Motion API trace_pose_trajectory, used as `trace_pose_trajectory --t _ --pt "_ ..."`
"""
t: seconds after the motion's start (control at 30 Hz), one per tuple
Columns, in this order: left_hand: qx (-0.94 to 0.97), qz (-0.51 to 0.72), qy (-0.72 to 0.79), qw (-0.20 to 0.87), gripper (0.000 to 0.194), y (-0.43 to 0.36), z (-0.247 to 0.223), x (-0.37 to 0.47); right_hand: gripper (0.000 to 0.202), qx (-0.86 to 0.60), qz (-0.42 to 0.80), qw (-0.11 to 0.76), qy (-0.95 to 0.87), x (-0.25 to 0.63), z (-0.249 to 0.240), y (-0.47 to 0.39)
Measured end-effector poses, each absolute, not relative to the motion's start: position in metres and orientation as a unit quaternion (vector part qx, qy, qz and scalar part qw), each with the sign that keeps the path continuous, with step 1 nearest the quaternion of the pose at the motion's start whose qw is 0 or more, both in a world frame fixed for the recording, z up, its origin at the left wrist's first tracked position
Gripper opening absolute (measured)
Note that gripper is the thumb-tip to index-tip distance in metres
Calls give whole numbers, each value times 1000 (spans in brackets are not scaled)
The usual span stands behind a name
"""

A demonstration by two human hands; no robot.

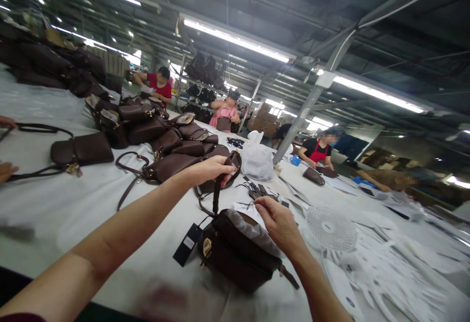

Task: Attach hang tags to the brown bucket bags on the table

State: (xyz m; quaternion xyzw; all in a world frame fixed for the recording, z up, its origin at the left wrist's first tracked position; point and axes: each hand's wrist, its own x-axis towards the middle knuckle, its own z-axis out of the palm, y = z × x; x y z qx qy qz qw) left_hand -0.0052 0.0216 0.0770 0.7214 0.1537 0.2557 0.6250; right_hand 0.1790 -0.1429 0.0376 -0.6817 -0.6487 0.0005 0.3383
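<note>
In front of me a dark brown handbag (238, 251) stands on the white-covered table, its top open over pale stuffing (253, 229). From its left side hangs a black tag (188, 243), beside a gold charm (207, 247). My left hand (216, 169) is closed around the bag's strap (216, 197) and holds it up. Above the bag's right rim, my right hand (277, 221) has thumb and fingers pinched together; what is between them, if anything, is too small to make out. Just beyond lies a bunch of black tags (259, 189) with strings.
Brown handbags (172, 148) are heaped at the left, near another bag (82, 153) and a person's hands. A crumpled white plastic bag (257, 158) and a metal post (299, 121) stand ahead. At right lie a white fan (332, 229) and white strips (389, 273). Several people work beyond.
</note>
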Motion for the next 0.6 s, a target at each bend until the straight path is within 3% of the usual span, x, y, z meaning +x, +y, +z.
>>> trace_pose_trajectory --t 0.07,0.17,0.23,0.37,0.43,0.5,0.6 --pt "773 212 131 584 16 22 95 -5 29 -670 -46 361 -647 185 44 -138" --pt "831 100 55 545 13 15 122 2 77 -623 -130 391 -665 182 63 -123" --pt "851 91 24 517 10 10 133 9 89 -591 -101 396 -696 177 79 -109" --pt "858 227 73 455 9 16 128 12 44 -552 193 397 -708 180 106 -96" --pt "843 270 99 454 12 26 116 5 32 -553 291 405 -667 197 115 -104" --pt "813 319 116 473 15 36 102 -2 31 -583 269 410 -648 221 124 -120" --pt "651 432 128 611 18 42 87 -6 36 -656 44 338 -673 252 129 -141"
